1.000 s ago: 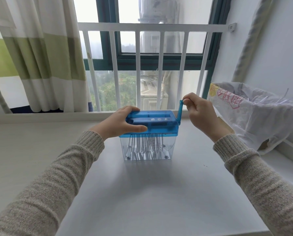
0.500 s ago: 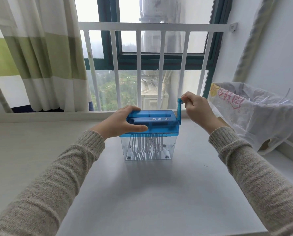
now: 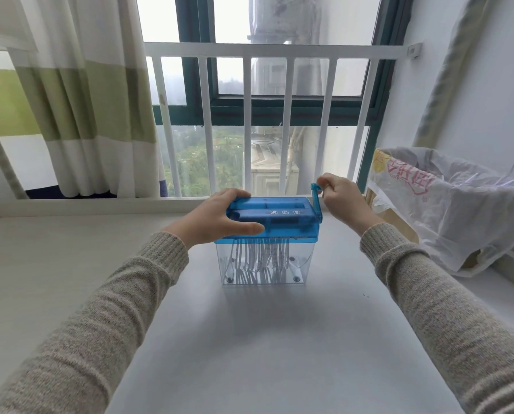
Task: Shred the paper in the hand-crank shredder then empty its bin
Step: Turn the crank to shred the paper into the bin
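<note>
1. The hand-crank shredder (image 3: 275, 218) stands upright on the white table (image 3: 249, 339), a little toward 12 o'clock of the table's middle, near the window side.
2. Its top is a blue block with a feed slot and three small white symbols; below it sits the clear bin (image 3: 264, 267), resting flat on the table.
3. White paper strips (image 3: 261, 258) hang down from the cutter into the bin, and the lowest ends curl on the bin floor.
4. The left hand (image 3: 214, 218) clamps the blue top at its 9 o'clock end: the thumb lies along the near edge, the fingers wrap over the far edge.
5. The right hand (image 3: 344, 198) is closed in a narrow pinch on the knob of the blue crank (image 3: 316, 201), which rises upright from the shredder's 3 o'clock side.
6. Both forearms wear grey knit sleeves (image 3: 429, 294) and reach in from 6 o'clock.
7. At 3 o'clock of the shredder, well apart from it, a translucent plastic bag (image 3: 459, 210) with red print lies against the wall, with thin paper shreds poking out of it.
8. At 12 o'clock a white railing (image 3: 282, 52) runs across the window; a green-and-white striped curtain (image 3: 85, 100) hangs at 10 o'clock.
</note>
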Demonstrator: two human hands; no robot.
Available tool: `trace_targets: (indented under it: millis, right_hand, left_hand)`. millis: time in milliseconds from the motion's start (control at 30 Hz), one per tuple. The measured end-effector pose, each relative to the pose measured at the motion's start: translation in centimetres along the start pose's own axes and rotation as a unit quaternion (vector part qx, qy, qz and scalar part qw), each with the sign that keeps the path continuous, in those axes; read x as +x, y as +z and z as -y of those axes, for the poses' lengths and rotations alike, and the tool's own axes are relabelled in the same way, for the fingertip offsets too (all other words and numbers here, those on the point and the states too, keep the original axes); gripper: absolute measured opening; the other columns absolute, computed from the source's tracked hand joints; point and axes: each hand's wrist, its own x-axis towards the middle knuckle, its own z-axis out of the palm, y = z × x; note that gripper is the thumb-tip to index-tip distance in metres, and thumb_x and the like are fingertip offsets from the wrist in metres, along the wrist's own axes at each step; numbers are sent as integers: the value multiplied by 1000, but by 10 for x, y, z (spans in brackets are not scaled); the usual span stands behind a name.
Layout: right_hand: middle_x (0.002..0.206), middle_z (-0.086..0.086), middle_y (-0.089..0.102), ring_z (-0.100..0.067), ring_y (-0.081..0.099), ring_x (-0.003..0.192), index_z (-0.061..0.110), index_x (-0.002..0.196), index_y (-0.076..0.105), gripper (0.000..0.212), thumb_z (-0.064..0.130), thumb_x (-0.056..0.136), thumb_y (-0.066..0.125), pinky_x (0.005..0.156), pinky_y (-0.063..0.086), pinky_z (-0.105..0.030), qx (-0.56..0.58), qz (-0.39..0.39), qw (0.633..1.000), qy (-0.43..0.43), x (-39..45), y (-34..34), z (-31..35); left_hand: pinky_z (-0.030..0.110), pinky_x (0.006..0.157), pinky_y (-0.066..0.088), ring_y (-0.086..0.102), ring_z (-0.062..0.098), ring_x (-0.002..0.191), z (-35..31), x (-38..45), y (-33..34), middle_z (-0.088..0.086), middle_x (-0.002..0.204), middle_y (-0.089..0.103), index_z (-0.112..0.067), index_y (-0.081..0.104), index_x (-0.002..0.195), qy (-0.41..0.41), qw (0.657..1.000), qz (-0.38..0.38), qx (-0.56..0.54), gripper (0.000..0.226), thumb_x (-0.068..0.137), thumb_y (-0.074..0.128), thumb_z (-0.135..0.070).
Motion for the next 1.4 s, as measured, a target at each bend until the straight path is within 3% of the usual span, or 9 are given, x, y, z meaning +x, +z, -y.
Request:
trace_targets:
  millis: [267, 567, 700, 833, 867, 1000, 1100, 1300, 1400]
  right_hand:
    - [76, 12, 55, -5, 47, 61, 16, 91, 55, 22, 13, 99, 35, 52, 34, -20, 18, 21, 1000, 13, 0, 3, 0]
    - [69, -8, 52, -20, 45, 62, 12, 72, 47, 41, 34, 103, 31, 61, 37, -35, 54, 66, 994, 70, -3, 20, -11]
    - [67, -8, 51, -20, 43, 61, 10, 74, 48, 41, 33, 103, 31, 60, 36, -35, 71, 58, 993, 76, -7, 21, -7]
    - [83, -23, 61, -32, 53, 73, -8, 87, 55, 51, 34, 103, 29, 73, 46, -49, 79, 74, 988, 105, -16, 29, -14]
    - [84, -22, 63, -32, 55, 75, -6, 86, 56, 50, 33, 103, 30, 72, 47, -49, 81, 76, 988, 109, -20, 33, -18]
    - [73, -2, 63, -11, 50, 60, 15, 80, 60, 41, 31, 103, 31, 52, 34, -22, 111, 72, 982, 132, -30, 44, -28]
    - [84, -12, 66, -14, 51, 63, 7, 92, 63, 39, 27, 102, 31, 53, 35, -24, 112, 84, 980, 141, -32, 48, -34]
    - [81, -17, 63, -16, 46, 60, 1, 85, 57, 40, 23, 100, 28, 52, 34, -27, 109, 88, 980, 144, -42, 53, -42]
    - [69, -9, 57, -17, 45, 59, 11, 72, 51, 41, 26, 100, 25, 53, 36, -30, 103, 82, 981, 146, -46, 55, -45]
  left_hand:
    - [23, 83, 51, 53, 9, 104, 0, 1, 1, -16, 117, 45, -33, 41, 133, 2, 1000, 0, 12, 93, 55, 68, -75]
    - [26, 85, 53, 54, 9, 104, 1, 0, 1, -17, 117, 44, -34, 41, 132, 2, 1000, 0, 10, 92, 54, 69, -75]
    - [26, 85, 53, 53, 9, 104, 0, 1, 1, -18, 116, 44, -34, 41, 132, 1, 1000, -1, 14, 92, 54, 68, -76]
    - [24, 84, 52, 53, 9, 104, 1, 2, 1, -17, 116, 44, -34, 41, 132, 3, 1000, -4, 19, 91, 55, 68, -75]
    - [23, 83, 51, 53, 8, 104, 1, 2, 1, -17, 116, 44, -34, 41, 132, 4, 1000, -6, 21, 92, 55, 68, -76]
    - [25, 86, 51, 53, 7, 104, 1, 2, 1, -15, 117, 45, -33, 41, 133, 3, 1000, -8, 25, 93, 55, 68, -76]
    - [27, 87, 51, 53, 8, 104, 1, 2, 1, -11, 120, 46, -33, 41, 132, 1, 1000, -6, 24, 92, 55, 68, -75]
    - [26, 86, 52, 54, 9, 104, 1, 2, 2, -13, 118, 46, -34, 41, 131, 0, 1000, -7, 17, 91, 54, 68, -75]
    - [26, 87, 52, 54, 9, 104, 1, 2, 1, -13, 118, 46, -34, 41, 130, 1, 1000, -7, 19, 91, 54, 68, -76]
